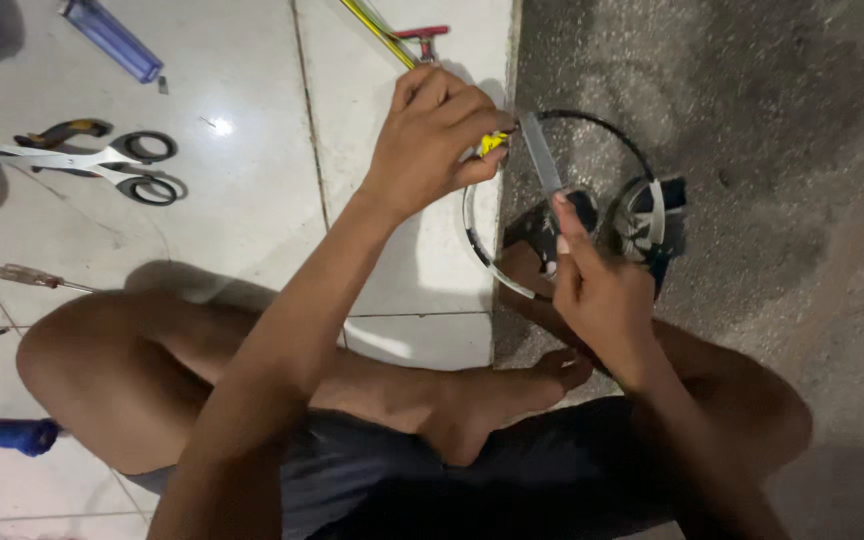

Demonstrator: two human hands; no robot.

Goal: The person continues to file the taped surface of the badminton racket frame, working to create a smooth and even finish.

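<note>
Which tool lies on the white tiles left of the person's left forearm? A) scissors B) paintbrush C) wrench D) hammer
A: a pair of scissors with black finger loops lies open on the white tiles, left of the left hand, which grips a yellow-handled blade tool; no hammer, wrench or paintbrush shows there.

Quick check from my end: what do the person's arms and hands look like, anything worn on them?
Both arms are bare to the frame edge: no sleeves, gloves, watch or bands visible. The left hand and right hand show no rings that I can make out. The fingernails look short and plain. The only clothing in view is dark shorts.
</note>
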